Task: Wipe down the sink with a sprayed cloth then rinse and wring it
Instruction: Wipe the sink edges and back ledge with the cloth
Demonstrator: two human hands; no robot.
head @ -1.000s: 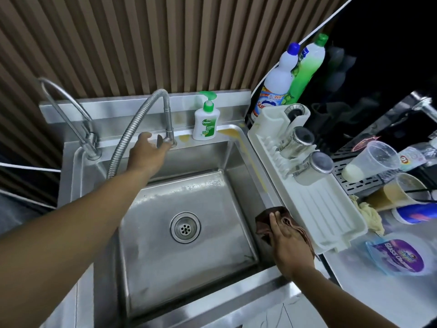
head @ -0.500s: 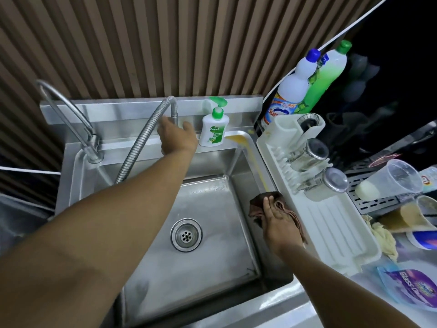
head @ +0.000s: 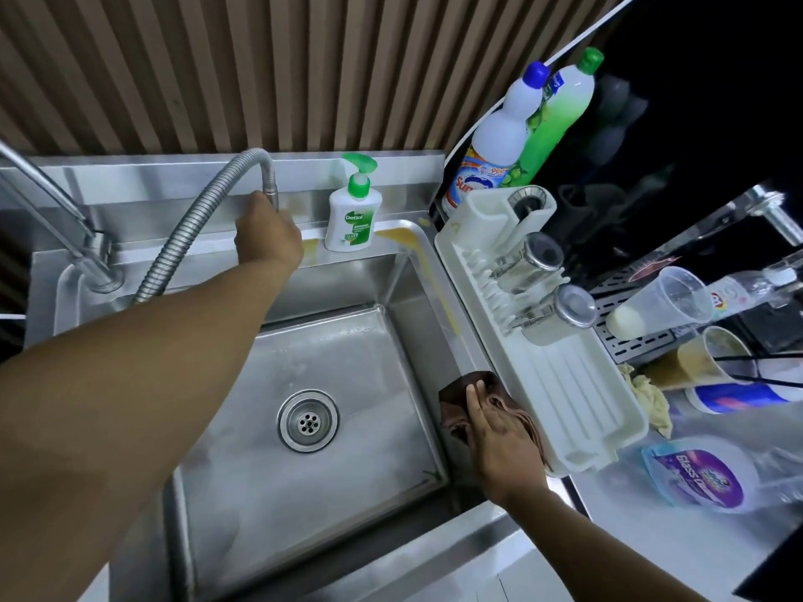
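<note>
Pressing flat on a brown cloth, the right hand lay nearest, its fingers straight and close together. The cloth was bunched on the right rim of the steel sink, hanging a little over the inner wall and just beside a white drying rack.

In the basin floor sat a round drain, well apart from both hands.

The left arm stretched across the basin to the back ledge. There the left hand met the foot of a ribbed hose tap. Only the back of that hand showed; its fingers were turned away, so whether they gripped the tap or merely touched it cannot be told.

Just right of it stood a white soap dispenser with a green pump, beside a yellowish stain on the ledge. A second, plain tap rose at the far left.

On the rack lay two steel jars on their sides. Right of it, the counter carried a purple pouch and tipped plastic cups.

Farthest back, a white bottle and a green bottle leaned against a brown slatted wall.
</note>
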